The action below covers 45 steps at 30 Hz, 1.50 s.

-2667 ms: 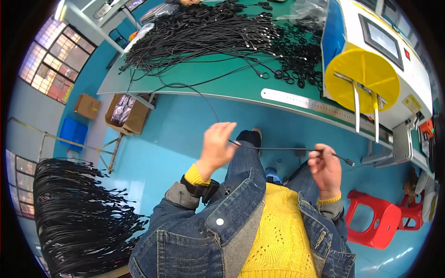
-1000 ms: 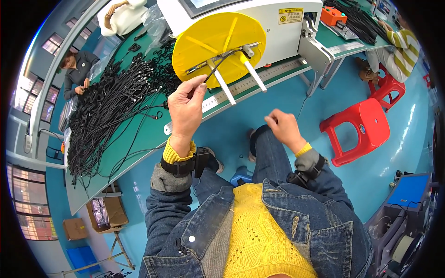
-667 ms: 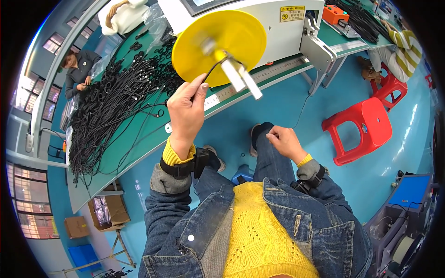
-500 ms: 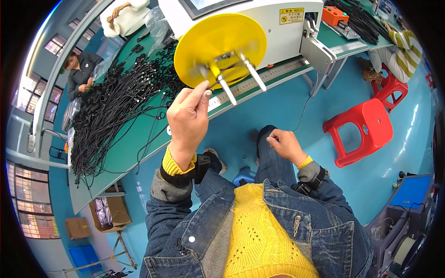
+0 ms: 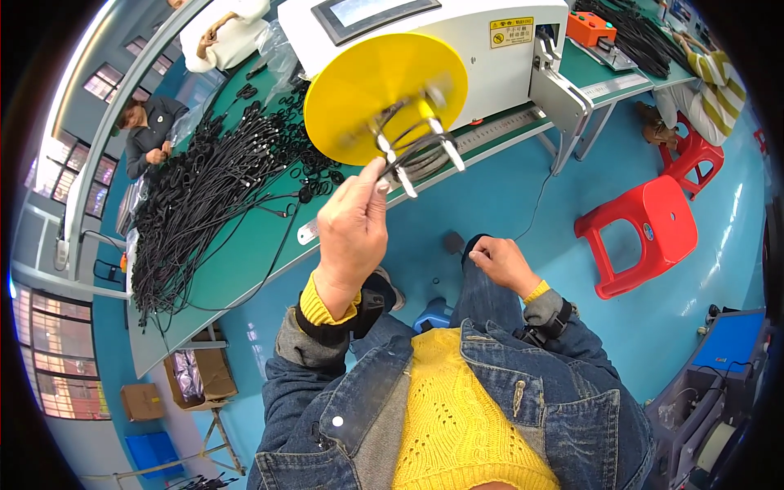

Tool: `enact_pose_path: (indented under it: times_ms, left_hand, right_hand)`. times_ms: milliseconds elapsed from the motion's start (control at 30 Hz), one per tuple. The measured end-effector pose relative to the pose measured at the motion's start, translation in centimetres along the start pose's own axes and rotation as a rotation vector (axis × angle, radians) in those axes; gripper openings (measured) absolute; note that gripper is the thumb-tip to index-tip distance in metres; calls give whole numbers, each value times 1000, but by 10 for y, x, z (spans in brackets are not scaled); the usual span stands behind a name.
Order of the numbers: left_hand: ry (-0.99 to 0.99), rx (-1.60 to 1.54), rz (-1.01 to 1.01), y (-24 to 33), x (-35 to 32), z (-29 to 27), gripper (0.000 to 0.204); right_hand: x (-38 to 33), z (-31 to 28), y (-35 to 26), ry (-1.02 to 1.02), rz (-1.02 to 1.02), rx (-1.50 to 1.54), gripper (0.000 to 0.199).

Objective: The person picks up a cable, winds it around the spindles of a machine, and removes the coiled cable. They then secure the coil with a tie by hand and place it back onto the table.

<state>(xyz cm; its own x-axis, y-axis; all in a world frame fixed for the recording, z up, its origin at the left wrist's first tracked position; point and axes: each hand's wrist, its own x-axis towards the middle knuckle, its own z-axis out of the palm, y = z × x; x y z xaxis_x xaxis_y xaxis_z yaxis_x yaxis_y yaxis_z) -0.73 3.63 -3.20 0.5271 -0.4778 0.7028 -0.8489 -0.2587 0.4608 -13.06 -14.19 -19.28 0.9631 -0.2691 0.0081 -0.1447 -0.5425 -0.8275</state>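
My left hand (image 5: pixel 353 233) is raised in front of a yellow disc (image 5: pixel 347 94) on a white machine (image 5: pixel 498 69). Its thumb and fingertips pinch a thin black cable (image 5: pixel 420 151), which loops around the silver pegs (image 5: pixel 447 151) standing out from the disc. Parts near the disc's middle are smeared by motion, so the disc appears to be turning. Lower down, my right hand (image 5: pixel 504 263) is curled closed over my knee, with nothing visible in it.
A big heap of black cables (image 5: pixel 212 192) covers the green table (image 5: pixel 192 322) at left. Red stools (image 5: pixel 645 229) stand on the blue floor at right. Other people sit around the tables. An orange control box (image 5: pixel 590 28) lies beyond the machine.
The pegs have turned and more black cable is looped around them. My left hand has shifted slightly right and down in the picture, still pinching the cable. My right hand has barely moved.
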Motion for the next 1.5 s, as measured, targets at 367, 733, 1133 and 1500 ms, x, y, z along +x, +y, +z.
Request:
enact_pose_path:
  times_ms: [367,733,1133,1500]
  left_hand:
    - [-90,545,155,28,15,20,39]
    - [-146,562,128,17,32,17,46]
    - [-311,89,4,7,34,17,34]
    - [-330,155,-9,20,36,18,16]
  right_hand:
    - [31,-50,-79,378,-315,230,13]
    - [88,-76,-105,399,-529,230,67]
    - [86,-55,-109,311,-572,290,66]
    - [81,-41,-125,631,-538,153,28]
